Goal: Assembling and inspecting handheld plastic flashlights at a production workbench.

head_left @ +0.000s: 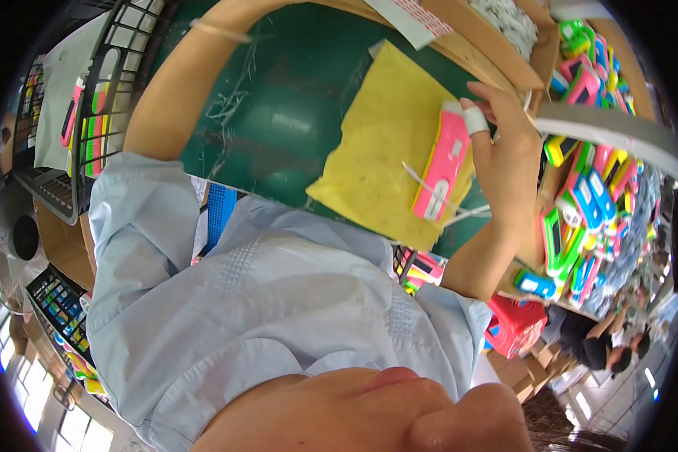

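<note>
A long pink plastic case (448,162) with a yellow side edge and a pale oval part near its lower end lies on a yellow cloth (377,143). A thin white cord (428,184) crosses over the case and runs toward my right wrist. My right hand (505,135) is beside the case's upper end, fingers loosely bent and apart, with a white wrap around one digit. That wrapped digit is at the case's edge; whether it presses on it I cannot tell. My left forearm (181,83), with a pale band near the wrist, passes beyond the upper edge, hiding the hand.
Below the cloth is a green work surface (279,143). To the right, many colourful plastic cases (595,196) are heaped around a grey bar (610,128). A cardboard box (516,64) holds white pieces. Black baskets (83,151) stand at left, a red container (516,324) at lower right.
</note>
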Demonstrator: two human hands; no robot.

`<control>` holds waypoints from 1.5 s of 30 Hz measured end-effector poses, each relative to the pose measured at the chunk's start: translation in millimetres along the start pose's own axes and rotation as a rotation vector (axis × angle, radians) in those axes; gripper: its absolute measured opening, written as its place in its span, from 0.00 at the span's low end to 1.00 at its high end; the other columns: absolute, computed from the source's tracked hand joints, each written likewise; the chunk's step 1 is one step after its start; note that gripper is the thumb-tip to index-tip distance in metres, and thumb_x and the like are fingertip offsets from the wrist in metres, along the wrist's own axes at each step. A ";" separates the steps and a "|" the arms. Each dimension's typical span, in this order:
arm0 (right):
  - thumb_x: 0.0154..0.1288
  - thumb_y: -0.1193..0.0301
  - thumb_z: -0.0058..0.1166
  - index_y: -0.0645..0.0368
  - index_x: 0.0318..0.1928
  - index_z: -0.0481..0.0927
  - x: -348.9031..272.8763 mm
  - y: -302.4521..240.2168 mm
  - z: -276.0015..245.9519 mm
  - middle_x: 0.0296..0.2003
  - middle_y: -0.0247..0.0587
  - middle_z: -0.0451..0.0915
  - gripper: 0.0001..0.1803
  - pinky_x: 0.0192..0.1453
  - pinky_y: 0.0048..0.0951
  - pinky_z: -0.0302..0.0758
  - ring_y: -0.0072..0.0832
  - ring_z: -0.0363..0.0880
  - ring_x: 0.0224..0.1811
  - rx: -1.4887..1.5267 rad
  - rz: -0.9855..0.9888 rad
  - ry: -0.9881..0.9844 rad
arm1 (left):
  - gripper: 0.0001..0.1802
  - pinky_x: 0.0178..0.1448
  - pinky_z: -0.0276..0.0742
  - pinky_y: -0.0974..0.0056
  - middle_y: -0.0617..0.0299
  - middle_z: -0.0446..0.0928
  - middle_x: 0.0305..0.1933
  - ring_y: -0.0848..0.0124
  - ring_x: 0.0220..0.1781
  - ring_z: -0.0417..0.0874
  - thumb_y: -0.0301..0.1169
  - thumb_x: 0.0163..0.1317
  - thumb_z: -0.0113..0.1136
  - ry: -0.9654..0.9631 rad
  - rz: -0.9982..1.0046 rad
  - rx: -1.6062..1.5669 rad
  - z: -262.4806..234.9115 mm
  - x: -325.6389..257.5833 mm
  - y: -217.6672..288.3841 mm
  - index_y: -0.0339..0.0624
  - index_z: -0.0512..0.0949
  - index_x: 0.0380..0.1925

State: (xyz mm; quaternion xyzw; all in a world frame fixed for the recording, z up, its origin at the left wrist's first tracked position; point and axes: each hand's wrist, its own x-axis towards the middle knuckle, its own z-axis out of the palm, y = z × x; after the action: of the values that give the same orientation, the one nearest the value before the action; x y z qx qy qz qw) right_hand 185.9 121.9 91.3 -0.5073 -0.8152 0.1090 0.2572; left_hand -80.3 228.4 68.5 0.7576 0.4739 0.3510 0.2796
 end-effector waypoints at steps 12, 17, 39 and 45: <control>0.49 0.60 0.62 0.68 0.50 0.65 -107.2 -10.7 55.6 0.37 0.52 0.73 0.33 0.35 0.40 0.74 0.46 0.76 0.38 -0.191 0.411 -0.022 | 0.16 0.51 0.68 0.71 0.62 0.74 0.42 0.76 0.47 0.73 0.28 0.59 0.53 -0.082 -0.231 -0.475 98.1 -137.4 46.5 0.38 0.72 0.47; 0.50 0.66 0.60 0.67 0.55 0.62 -115.8 -8.6 72.3 0.40 0.54 0.72 0.34 0.38 0.41 0.73 0.47 0.75 0.39 0.026 0.193 0.115 | 0.25 0.53 0.68 0.68 0.59 0.73 0.46 0.73 0.48 0.73 0.35 0.58 0.58 -0.135 -0.317 -0.835 150.0 -130.6 60.5 0.33 0.65 0.52; 0.52 0.81 0.52 0.62 0.42 0.74 -163.9 -28.1 56.9 0.30 0.46 0.71 0.14 0.34 0.34 0.71 0.41 0.74 0.32 0.369 -0.130 -0.152 | 0.19 0.29 0.76 0.64 0.56 0.74 0.31 0.66 0.22 0.77 0.37 0.59 0.52 -0.120 -0.713 -1.531 123.0 -118.6 90.6 0.39 0.65 0.46; 0.62 0.76 0.46 0.61 0.43 0.73 -161.5 -23.3 52.4 0.26 0.33 0.74 0.08 0.33 0.22 0.71 0.19 0.73 0.27 0.595 0.227 -0.072 | 0.20 0.40 0.76 0.65 0.54 0.72 0.39 0.68 0.35 0.77 0.31 0.56 0.53 0.057 -0.503 -1.136 146.0 -117.9 65.0 0.36 0.64 0.48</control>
State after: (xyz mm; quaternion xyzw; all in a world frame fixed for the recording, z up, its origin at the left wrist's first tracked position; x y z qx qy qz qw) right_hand 197.2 -27.2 7.4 -0.4935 -0.6944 0.3885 0.3513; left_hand 34.1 81.7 -1.0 0.3460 0.3842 0.4918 0.7006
